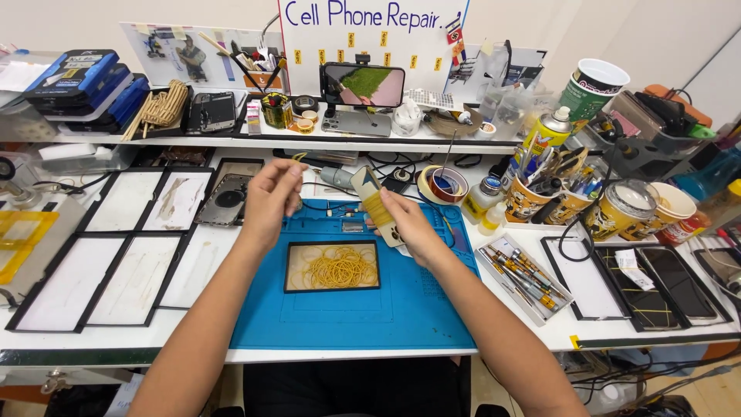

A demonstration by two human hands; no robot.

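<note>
- Phone, a slim cream-backed slab wound with yellow rubber bands [377,207], stands tilted above the blue silicone mat [417,309], right hand [409,224] clamped on its lower end.
- Left hand [270,197], at nine o'clock of it, pinches fingertips together, seemingly on a band; judged best: stretch evenly, keep turns flat.
- Black shallow tray of loose yellow bands [333,266] lies at six o'clock on the white worktop [193,340].

Phone [376,205] held tilted above blue mat, several yellow rubber bands wrapped around its middle. Black tray [333,266] flat on mat, holding loose heap of yellow rubber bands [339,268].
</note>
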